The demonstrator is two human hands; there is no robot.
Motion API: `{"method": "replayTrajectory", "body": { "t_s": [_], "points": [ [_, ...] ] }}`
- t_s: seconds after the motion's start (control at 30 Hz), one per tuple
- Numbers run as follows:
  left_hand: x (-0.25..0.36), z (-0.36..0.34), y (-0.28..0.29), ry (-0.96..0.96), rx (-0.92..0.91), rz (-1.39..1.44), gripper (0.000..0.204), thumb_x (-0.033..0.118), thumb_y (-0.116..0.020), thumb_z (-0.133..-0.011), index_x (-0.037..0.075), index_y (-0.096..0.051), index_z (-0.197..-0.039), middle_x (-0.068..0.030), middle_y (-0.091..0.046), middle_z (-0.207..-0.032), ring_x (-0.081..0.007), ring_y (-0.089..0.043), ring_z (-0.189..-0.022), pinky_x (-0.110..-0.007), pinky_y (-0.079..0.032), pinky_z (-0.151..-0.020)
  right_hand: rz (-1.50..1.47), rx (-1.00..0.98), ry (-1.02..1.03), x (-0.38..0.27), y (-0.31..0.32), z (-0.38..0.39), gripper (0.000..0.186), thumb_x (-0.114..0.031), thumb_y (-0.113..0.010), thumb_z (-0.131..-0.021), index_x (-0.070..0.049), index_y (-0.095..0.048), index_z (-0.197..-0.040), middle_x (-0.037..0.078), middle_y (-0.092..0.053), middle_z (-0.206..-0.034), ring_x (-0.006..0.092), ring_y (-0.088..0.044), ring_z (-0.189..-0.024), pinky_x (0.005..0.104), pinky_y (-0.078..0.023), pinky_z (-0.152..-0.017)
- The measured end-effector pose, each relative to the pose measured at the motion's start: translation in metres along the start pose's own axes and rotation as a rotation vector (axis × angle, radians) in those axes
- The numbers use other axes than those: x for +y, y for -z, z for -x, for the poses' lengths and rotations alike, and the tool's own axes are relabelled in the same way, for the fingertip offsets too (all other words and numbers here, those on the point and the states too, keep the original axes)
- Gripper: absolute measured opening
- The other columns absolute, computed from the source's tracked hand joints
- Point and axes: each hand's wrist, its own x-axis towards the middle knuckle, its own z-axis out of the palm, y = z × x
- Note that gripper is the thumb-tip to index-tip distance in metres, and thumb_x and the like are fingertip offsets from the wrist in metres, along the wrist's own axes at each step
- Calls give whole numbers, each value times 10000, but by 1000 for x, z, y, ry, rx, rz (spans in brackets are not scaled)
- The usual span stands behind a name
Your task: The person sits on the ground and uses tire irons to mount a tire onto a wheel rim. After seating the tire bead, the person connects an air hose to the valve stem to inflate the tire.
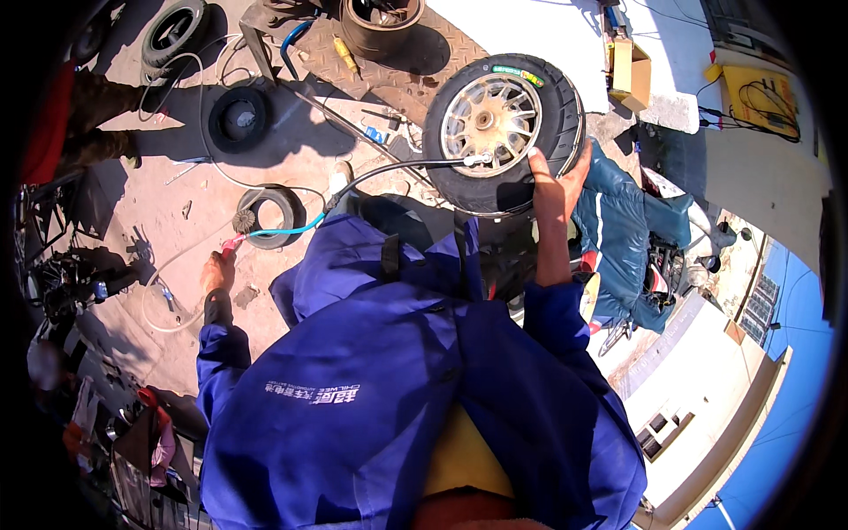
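A small wheel with a cream spoked rim (514, 121) and a black tyre (558, 106) stands tilted in front of me. My right hand (558, 187) grips the tyre's right edge, thumb on the front side and fingers round behind. A metal chuck (478, 160) sits at the rim's lower part, on the end of a black air hose (380, 174). That hose runs left into a turquoise section (300, 228) and a red fitting (232, 245). My left hand (216, 272) is closed round the red fitting, its fingers partly hidden.
Loose tyres (238, 118) lie on the ground ahead and left, with a pale thin hose (205, 124) looping among them. A rusty pot (382, 26) stands on a metal plate (446, 40). A teal padded cover (609, 230) is on my right. Another person's legs (97, 115) are far left.
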Motion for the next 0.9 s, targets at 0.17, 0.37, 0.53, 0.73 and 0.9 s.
{"method": "replayTrajectory", "body": {
  "t_s": [0.17, 0.37, 0.53, 0.73, 0.9],
  "points": [
    [26, -6, 12, -74, 38, 25, 508, 530, -607, -962, 39, -678, -1070, -251, -737, -1070, -430, -705, -1035, -520, -541, -865, -44, -36, -27, 38, -1, -42, 1069, -314, -888, -772, 119, -301, -1554, 357, -387, -1553, 433, -397, -1463, 440, -313, -1223],
    [34, -29, 0, -115, 107, 52, 467, 504, -686, -927, 45, -709, -1011, -261, -736, -1014, -441, -706, -992, -537, -539, -830, -71, -99, -17, 44, -3, -57, 1075, -311, -887, -777, 109, -287, -1564, 342, -417, -1531, 427, -454, -1413, 439, -354, -1194],
    [40, -33, 2, -108, 98, 90, 483, 520, -677, -930, 44, -704, -1008, -261, -735, -1026, -440, -706, -1002, -542, -538, -841, 56, -51, 47, 39, -4, -55, 892, -178, -853, -822, 104, -369, -1517, 235, -601, -1379, 294, -618, -1218, 363, -471, -1071],
    [46, -33, 10, -103, 64, 36, 533, 552, -583, -974, 35, -687, -1049, -252, -738, -1069, -441, -704, -1037, -539, -541, -871, 123, -31, 30, 25, -2, -52, 957, -231, -868, -802, 104, -351, -1534, 275, -546, -1437, 341, -573, -1293, 385, -432, -1119],
    [50, -28, 15, -120, 55, 38, 553, 568, -567, -980, 35, -695, -1052, -259, -735, -1071, -445, -703, -1040, -538, -543, -875, 115, -47, 13, 18, -2, -54, 993, -255, -877, -793, 110, -337, -1542, 292, -522, -1459, 360, -546, -1326, 393, -411, -1140]
  ]
}}
